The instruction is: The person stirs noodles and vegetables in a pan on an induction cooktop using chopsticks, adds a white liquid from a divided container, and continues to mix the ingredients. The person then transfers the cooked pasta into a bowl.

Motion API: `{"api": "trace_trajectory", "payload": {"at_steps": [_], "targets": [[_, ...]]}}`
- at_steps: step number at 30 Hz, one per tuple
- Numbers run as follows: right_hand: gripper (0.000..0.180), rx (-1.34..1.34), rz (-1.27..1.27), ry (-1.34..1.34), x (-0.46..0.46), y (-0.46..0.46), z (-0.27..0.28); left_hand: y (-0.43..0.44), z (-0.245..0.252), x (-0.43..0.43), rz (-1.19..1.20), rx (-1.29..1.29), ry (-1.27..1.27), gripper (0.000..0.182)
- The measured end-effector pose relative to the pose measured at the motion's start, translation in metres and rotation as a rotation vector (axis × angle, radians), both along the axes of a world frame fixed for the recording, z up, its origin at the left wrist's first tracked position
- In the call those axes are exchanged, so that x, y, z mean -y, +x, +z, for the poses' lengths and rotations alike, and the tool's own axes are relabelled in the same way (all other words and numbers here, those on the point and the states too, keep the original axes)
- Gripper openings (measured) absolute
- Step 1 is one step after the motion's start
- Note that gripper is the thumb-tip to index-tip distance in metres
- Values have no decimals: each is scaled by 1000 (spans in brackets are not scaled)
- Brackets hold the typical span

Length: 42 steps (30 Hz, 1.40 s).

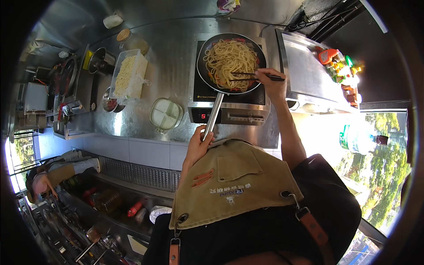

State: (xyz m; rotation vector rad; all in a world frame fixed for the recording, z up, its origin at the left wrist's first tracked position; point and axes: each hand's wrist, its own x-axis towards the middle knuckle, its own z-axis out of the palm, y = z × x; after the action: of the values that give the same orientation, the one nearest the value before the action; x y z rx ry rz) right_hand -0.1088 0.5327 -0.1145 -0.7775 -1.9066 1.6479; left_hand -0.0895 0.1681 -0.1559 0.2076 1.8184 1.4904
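Observation:
A black frying pan point(200, 72) sits on an induction cooker point(228, 114) whose red display is lit. Long noodles point(228, 59) fill the pan, with red and orange vegetable pieces showing around their edge. My left hand point(198, 144) grips the end of the pan's steel handle point(214, 111), close to my apron. From the right, my right hand point(273, 82) holds a pair of dark chopsticks point(246, 76), slightly spread, their tips in the noodles.
Left of the cooker stand a lidded four-section container point(166, 114), a plastic box of noodles point(127, 74), a glass jar with a wooden lid point(134, 43), a steel pot point(102, 61) and a metal bowl point(111, 101). Several sauce bottles point(344, 71) line the right. Another person point(49, 182) is at far left.

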Motion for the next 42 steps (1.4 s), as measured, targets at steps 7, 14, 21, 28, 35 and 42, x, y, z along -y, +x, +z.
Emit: {"api": "trace_trajectory", "payload": {"at_steps": [7, 14, 21, 28, 35, 42], "targets": [[8, -342, -131, 205, -6, -2, 5, 4, -4, 2, -18, 23, 18, 40], [9, -259, 124, 52, 7, -10, -2, 5, -4, 0, -13, 31, 3, 41], [7, -182, -50, 167, 3, -8, -9, 3, -4, 2, -15, 32, 28, 40], [8, -222, 10, 472, 5, -23, 9, 6, -2, 0, -15, 77, 54, 40], [8, -112, 120, 404, 14, -6, 15, -1, -2, -2, 2, 69, 97, 40], [7, -152, -143, 499, 9, -19, 18, 3, -2, 1, 15, 71, 68, 40]]}}
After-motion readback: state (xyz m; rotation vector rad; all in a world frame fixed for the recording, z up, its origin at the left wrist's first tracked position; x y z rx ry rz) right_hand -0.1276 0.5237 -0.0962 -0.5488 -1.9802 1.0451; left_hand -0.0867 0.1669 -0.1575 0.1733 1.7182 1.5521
